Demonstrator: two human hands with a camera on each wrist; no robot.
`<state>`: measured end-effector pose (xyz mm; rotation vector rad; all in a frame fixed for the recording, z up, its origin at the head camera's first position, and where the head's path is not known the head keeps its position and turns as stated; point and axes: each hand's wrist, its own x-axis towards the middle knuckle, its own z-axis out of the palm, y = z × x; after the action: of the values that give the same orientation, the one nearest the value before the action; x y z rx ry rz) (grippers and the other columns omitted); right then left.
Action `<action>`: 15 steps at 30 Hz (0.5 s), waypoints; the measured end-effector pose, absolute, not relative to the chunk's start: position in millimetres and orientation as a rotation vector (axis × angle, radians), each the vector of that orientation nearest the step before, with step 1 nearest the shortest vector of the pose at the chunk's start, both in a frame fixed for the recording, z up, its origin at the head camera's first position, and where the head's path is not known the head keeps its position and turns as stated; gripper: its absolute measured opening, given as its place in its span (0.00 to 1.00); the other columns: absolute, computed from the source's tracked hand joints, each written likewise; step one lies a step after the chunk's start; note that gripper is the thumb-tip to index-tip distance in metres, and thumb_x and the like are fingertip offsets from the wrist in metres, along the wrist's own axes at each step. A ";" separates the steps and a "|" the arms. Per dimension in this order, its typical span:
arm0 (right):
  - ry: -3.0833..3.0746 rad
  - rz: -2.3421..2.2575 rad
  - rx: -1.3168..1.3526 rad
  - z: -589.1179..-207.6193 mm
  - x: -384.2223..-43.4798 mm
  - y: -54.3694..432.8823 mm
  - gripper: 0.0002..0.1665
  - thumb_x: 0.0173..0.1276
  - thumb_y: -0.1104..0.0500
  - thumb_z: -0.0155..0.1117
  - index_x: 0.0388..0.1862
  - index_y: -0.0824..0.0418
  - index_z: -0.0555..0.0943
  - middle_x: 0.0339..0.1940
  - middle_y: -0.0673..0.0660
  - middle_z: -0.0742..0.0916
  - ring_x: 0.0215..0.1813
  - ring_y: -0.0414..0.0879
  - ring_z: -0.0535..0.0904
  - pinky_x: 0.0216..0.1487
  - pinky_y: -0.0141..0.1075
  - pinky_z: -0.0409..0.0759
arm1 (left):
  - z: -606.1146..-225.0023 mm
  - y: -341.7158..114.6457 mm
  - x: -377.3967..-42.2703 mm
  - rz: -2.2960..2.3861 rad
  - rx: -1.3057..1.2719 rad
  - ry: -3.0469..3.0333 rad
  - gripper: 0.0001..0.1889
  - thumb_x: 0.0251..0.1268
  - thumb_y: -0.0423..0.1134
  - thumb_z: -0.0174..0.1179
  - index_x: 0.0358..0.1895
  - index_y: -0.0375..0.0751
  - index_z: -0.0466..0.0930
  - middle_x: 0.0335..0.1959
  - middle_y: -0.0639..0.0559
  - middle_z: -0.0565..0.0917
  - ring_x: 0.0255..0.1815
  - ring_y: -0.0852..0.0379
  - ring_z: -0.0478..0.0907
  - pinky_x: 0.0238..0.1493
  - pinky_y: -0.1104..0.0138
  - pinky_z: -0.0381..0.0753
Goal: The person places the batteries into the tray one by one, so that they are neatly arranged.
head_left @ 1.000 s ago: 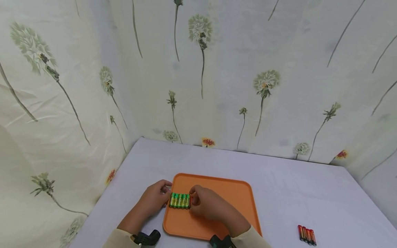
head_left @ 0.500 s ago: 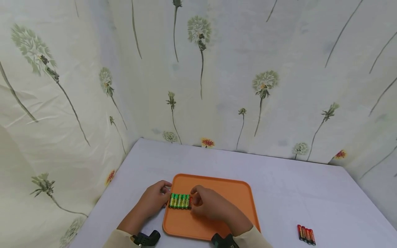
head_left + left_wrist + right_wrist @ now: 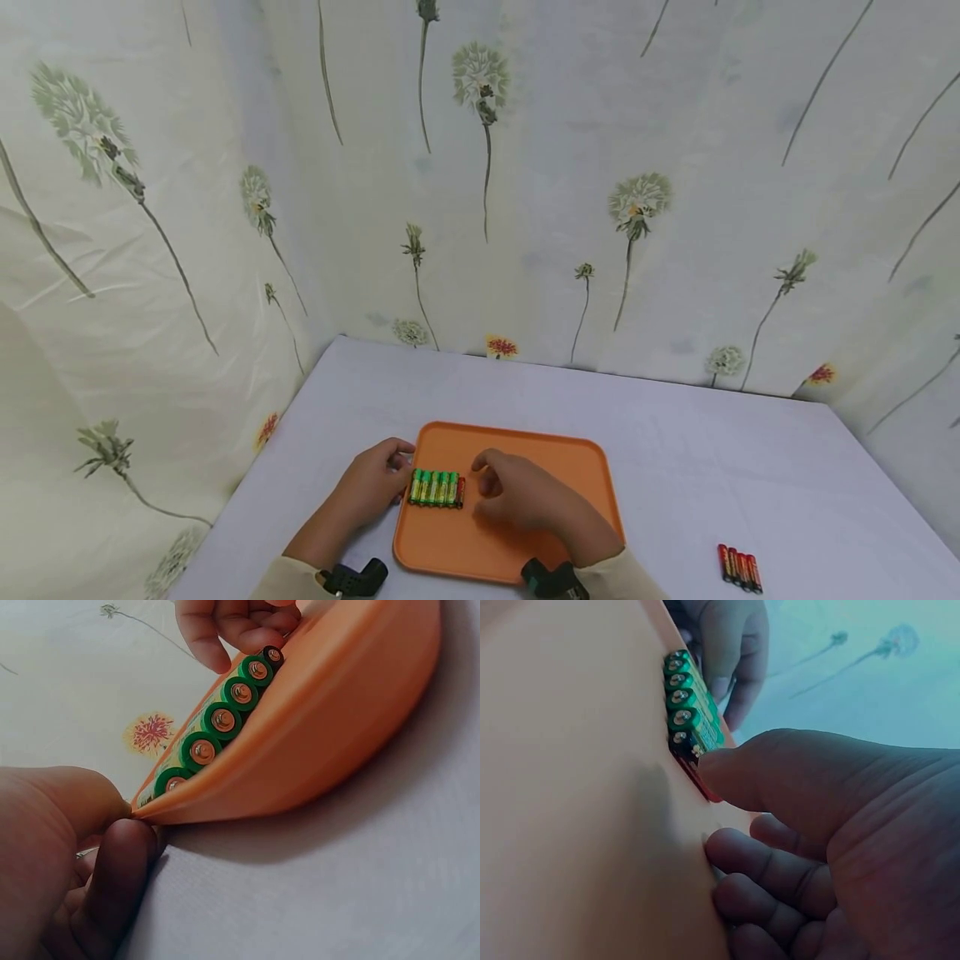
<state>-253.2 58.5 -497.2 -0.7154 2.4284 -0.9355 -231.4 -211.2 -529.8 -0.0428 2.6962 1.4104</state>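
On the orange tray (image 3: pixel 540 500), a row of several green batteries (image 3: pixel 435 488) lies along the left side, with one red and black battery (image 3: pixel 461 492) at its right end. My left hand (image 3: pixel 375 481) pinches the tray's left rim between thumb and finger, as the left wrist view shows, right beside the row. Above the tray, just right of the red battery, is my right hand (image 3: pixel 522 494), its fingers loosely bent and holding nothing. In the right wrist view its thumb (image 3: pixel 742 772) overlaps the red battery's end.
Several red and black batteries (image 3: pixel 739 569) lie side by side on the white tablecloth (image 3: pixel 675 467) at the right. A flower-printed curtain (image 3: pixel 540 167) rises behind the table and along its left side. A black wrist device (image 3: pixel 356 577) sits on the left sleeve.
My right hand has drawn back to the right from the red battery, which stays at the end of the row. My left hand keeps its place at the tray rim.
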 end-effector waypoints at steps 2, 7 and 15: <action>2.425 -0.937 -0.715 -496.3 -253.2 59.5 0.27 0.68 0.52 0.75 0.63 0.52 0.76 0.45 0.44 0.85 0.48 0.41 0.82 0.51 0.44 0.81 | -530.3 -211.9 -231.5 1.412 -0.041 2.698 0.15 0.74 0.37 0.61 0.61 0.44 0.80 0.37 0.54 0.82 0.25 0.58 0.80 0.29 0.64 0.81; 2.441 -0.916 -0.718 -495.2 -254.8 63.7 0.27 0.68 0.51 0.75 0.63 0.52 0.77 0.45 0.44 0.85 0.48 0.41 0.82 0.51 0.44 0.81 | -531.9 -213.3 -231.5 1.415 -0.042 2.703 0.15 0.74 0.37 0.61 0.61 0.44 0.80 0.37 0.54 0.82 0.25 0.58 0.80 0.29 0.64 0.81; 2.540 -0.916 -0.708 -492.5 -258.2 84.1 0.26 0.69 0.51 0.75 0.62 0.54 0.78 0.45 0.47 0.85 0.46 0.41 0.81 0.48 0.43 0.81 | -531.5 -212.6 -232.5 1.427 -0.038 2.683 0.15 0.75 0.38 0.61 0.61 0.43 0.80 0.38 0.53 0.82 0.27 0.57 0.81 0.30 0.63 0.81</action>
<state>-258.2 84.1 -492.5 -0.7081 2.5404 -0.9159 -232.5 -212.6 -531.5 -0.0380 2.6829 1.4266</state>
